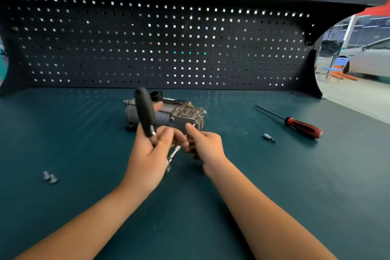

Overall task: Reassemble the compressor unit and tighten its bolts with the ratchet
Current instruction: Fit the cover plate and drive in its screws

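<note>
Bench [84, 133]: compressor [181, 116] (ratchet [145, 112] in L hand [147, 154])

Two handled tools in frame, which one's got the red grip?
The screwdriver lying right of the compressor, untouched. The ratchet in the left hand has a black handle.

A: Is the light good?
B: Even and soft on the table [84, 133]; daylight is bright at two o'clock. The ratchet handle [145, 112] is blurred, and edges bend strongly.
</note>
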Demonstrator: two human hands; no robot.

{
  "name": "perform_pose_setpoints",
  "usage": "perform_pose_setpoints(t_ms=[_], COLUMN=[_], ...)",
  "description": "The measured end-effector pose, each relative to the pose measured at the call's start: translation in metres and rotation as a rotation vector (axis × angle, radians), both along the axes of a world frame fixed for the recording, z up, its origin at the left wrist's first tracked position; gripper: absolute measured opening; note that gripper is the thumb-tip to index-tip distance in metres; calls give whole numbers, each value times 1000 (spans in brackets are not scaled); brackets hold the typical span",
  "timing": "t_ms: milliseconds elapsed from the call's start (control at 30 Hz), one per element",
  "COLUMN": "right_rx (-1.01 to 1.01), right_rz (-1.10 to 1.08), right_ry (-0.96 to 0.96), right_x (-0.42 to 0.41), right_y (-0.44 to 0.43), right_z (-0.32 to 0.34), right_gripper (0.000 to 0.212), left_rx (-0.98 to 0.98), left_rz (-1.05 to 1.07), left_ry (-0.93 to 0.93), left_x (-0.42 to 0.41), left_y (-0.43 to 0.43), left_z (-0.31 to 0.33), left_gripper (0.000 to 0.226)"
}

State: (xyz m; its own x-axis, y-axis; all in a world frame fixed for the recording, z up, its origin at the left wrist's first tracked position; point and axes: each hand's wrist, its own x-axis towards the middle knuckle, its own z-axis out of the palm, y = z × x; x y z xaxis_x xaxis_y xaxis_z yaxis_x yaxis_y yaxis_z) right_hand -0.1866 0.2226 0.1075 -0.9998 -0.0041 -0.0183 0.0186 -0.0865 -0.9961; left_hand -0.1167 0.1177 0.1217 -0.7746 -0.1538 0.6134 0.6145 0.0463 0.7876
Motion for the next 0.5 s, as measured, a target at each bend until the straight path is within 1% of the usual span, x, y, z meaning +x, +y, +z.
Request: perform_pose_setpoints(t_ms=[67,167,233,267,300,367,433,500], right_rx=[-52,-108,-125,-126,-122,-112,-113,-126], right_rz=[3,14,28,33,39,49,58,68], right_ry=[-33,-81,-99,-106,-113,-131,-146,-164], right_x=[0,0,0,0,0,-1,-3,-3], right_y=[-2,-5,-7,-6,-6,-5,-4,-5], right_z=[2,4,4,3,3,2,1,1], right_gripper=[28,26,26,25,25,25,25,25], left_rx=[271,681,908,980,1009,997,979,911], left_rz=[12,24,38,41,52,70,65,56], left_ry=[-123,-365,-551,-620,-664,-682,-645,-544], left_x=[-6,-20,-27,-28,-30,-30,-29,-26], left_y=[-6,-19,-24,-25,-25,-23,-23,-24], left_z=[3,4,2,-1,-2,-6,-6,-2], left_gripper=[31,13,20,25,28,27,25,21])
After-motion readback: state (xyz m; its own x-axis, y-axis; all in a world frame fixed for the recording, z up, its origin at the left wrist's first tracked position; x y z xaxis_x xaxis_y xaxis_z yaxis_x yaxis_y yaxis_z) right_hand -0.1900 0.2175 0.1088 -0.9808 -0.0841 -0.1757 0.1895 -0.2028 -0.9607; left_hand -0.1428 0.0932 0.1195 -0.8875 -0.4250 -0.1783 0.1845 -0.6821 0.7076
